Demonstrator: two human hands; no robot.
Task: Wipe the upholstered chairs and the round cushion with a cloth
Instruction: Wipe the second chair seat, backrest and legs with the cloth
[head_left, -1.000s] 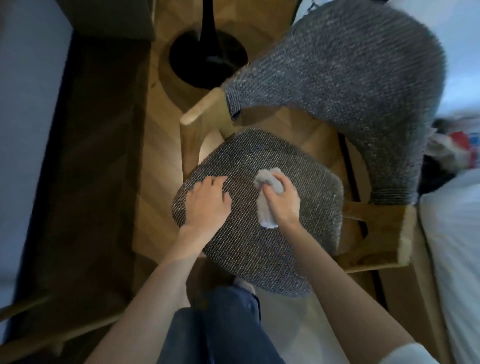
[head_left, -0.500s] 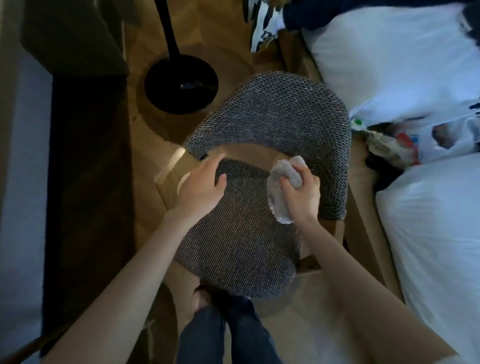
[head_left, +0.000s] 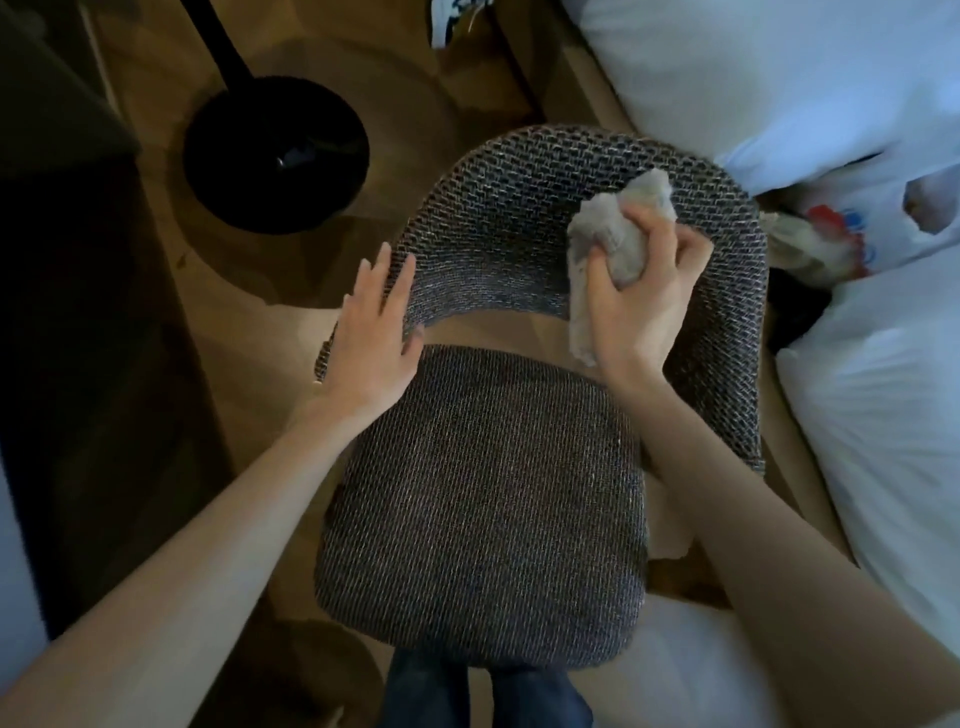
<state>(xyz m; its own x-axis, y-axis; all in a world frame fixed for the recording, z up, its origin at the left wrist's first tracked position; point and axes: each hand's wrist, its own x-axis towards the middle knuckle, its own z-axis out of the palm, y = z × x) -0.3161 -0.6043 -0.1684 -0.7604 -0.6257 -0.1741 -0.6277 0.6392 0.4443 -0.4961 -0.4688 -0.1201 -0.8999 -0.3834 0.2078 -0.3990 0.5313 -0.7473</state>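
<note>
The right hand (head_left: 641, 291) grips a bunched cloth (head_left: 608, 244) against the right part of the chair (head_left: 483, 483) back, its loose end hanging toward the seat. The left hand (head_left: 374, 332) rests flat, fingers straight, on the back's left end. The chair's back curves along the far side, with a black round base (head_left: 275, 156) beyond on the left.

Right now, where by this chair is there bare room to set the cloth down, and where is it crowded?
Free: the seat; the floor between black base and backrest. Crowded: the right side, with bedding and a bag.

Right hand (head_left: 641, 296) presses balled cloth (head_left: 613, 239) against chair backrest (head_left: 498, 218).
</note>
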